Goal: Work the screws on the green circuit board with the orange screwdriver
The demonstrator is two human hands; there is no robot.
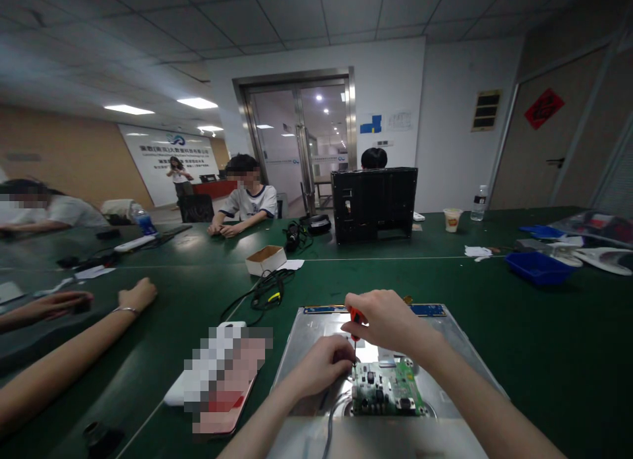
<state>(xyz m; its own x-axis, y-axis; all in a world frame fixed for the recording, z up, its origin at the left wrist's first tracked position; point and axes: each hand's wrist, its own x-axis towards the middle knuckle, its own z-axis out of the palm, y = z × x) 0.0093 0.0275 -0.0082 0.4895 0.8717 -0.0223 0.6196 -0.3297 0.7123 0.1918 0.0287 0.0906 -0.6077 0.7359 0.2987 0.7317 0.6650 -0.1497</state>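
In my right hand is a screwdriver with a red and black handle, held upright. Its thin shaft points down at the upper left corner of a green circuit board. My left hand is beside the screwdriver tip, its fingers curled together at the board's corner; what they pinch, if anything, is hidden. Beneath the board lies a silver metal display panel with a blue strip along its far edge. A grey cable runs from near the board's left side towards me.
Left of the panel lie a pinkish phone and a white object, partly blurred out. Farther off are black cables, a small box, a black monitor and a blue tray. Another person's arm rests at left.
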